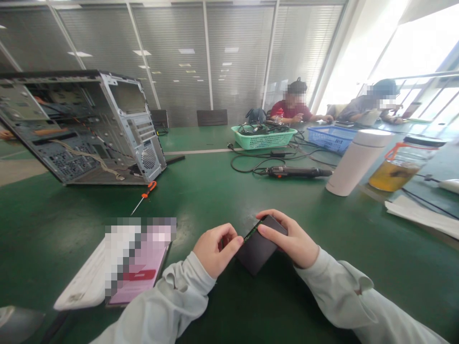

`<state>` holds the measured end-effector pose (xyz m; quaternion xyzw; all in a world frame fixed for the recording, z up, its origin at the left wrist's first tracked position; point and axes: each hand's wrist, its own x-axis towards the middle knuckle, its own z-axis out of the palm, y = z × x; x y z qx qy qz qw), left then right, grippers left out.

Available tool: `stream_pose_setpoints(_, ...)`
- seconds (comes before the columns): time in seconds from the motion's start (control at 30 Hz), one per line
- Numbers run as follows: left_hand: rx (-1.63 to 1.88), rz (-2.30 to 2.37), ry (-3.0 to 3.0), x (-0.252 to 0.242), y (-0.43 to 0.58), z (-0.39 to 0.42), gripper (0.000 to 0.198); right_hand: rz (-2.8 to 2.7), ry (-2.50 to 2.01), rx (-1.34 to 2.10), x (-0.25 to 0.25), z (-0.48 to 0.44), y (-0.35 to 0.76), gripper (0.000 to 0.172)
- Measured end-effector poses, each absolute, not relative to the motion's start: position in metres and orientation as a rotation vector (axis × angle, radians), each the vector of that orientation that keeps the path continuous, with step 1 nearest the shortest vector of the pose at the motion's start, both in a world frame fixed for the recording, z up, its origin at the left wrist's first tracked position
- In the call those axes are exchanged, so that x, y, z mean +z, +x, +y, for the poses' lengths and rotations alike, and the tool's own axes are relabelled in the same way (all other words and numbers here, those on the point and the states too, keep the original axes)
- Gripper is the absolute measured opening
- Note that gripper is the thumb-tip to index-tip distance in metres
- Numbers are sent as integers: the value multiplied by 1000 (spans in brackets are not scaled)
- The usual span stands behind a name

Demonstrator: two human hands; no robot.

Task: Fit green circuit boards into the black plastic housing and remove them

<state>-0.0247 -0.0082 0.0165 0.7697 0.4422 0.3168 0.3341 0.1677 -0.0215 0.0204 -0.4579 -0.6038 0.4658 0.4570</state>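
A dark grey flat case (pixel 258 249) is held tilted above the green table, a strip of green circuit board showing along its upper edge. My right hand (pixel 292 236) grips its far right part, thumb on the broad face and fingers behind. At the left corner of that edge, my left hand (pixel 218 246) is closed in a pinch, thumb and bent index finger against the case. Whether the left fingers also hold a smaller piece is hidden. Left of my hands, an orange-handled screwdriver (pixel 148 189) lies on the table.
An open computer case (pixel 143 143) stands at left; a white device (pixel 84 274) and a pink-screened device (pixel 143 267) lie nearer. A green basket of cables (pixel 265 138), power screwdriver (pixel 299 172), blue basket (pixel 332 138), white bottle (pixel 358 162) and jar (pixel 405 165) stand right. Two people sit beyond.
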Motion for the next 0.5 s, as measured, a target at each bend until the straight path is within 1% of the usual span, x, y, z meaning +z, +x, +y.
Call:
stream_pose_setpoints(0.23,796,1114,1779,14,-25,-2,31,-1358,-1112,1228,19,-24,165,53)
stream_pose_setpoints(0.5,839,1081,1638,18,-20,-3,31,-1351,-1125,1290,19,-23,165,55)
